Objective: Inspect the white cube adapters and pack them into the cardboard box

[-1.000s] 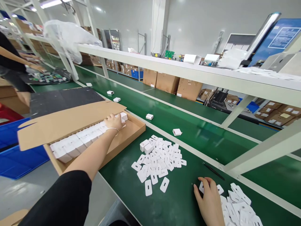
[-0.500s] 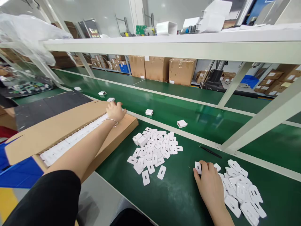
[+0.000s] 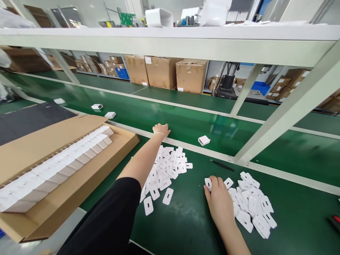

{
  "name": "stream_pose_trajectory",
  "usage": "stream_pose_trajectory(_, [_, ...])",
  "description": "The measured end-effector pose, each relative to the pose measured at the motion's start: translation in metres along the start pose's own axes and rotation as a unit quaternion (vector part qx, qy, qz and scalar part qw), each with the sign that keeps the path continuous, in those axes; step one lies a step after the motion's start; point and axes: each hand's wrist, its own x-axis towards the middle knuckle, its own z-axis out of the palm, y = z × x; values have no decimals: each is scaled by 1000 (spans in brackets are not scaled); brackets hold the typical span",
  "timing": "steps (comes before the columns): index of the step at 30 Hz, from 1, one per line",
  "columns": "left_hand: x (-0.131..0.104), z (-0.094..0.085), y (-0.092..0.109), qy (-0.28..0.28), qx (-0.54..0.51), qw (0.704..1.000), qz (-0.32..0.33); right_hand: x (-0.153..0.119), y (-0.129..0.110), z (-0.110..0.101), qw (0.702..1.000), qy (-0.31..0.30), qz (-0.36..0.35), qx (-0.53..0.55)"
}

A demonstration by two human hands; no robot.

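Observation:
My left hand (image 3: pixel 161 130) reaches over the green conveyor belt, its fingers curled round a small white charger that they mostly hide. On the bench, my right hand (image 3: pixel 219 196) pinches a flat white cover plate (image 3: pixel 208 183) with a dark slot, between thumb and fingers. A pile of similar white plates (image 3: pixel 252 203) lies just right of that hand. Under my left forearm spreads another heap of slotted plates (image 3: pixel 168 196), partly covered by the arm. Farther along the belt sits a white charger (image 3: pixel 204 140) with prongs.
An open cardboard box (image 3: pixel 117 148) with rows of white pieces stands at left. More white chargers (image 3: pixel 97 106) lie on the belt. Black tweezers (image 3: pixel 222 165) rest near the belt rail. A slanted shelf post (image 3: pixel 281 109) and a white shelf (image 3: pixel 170 46) stand ahead.
My left hand has moved right, from above the cardboard box to a charger on the belt. The view has turned right. My right hand keeps its pinch on the cover plate.

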Motion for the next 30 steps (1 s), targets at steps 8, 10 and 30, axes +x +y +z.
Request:
stream_pose_trajectory(8, [-16, -2, 15, -41, -156, 985, 62, 6, 7, -6, 999, 0, -12, 33])
stream_pose_trajectory(10, [-28, -6, 16, -76, -223, 967, 100, 7, 7, -7, 999, -3, -8, 46])
stream_pose_trajectory(30, [-232, 27, 8, -199, -727, 634, 173, 13, -4, -19, 983, -4, 80, 163])
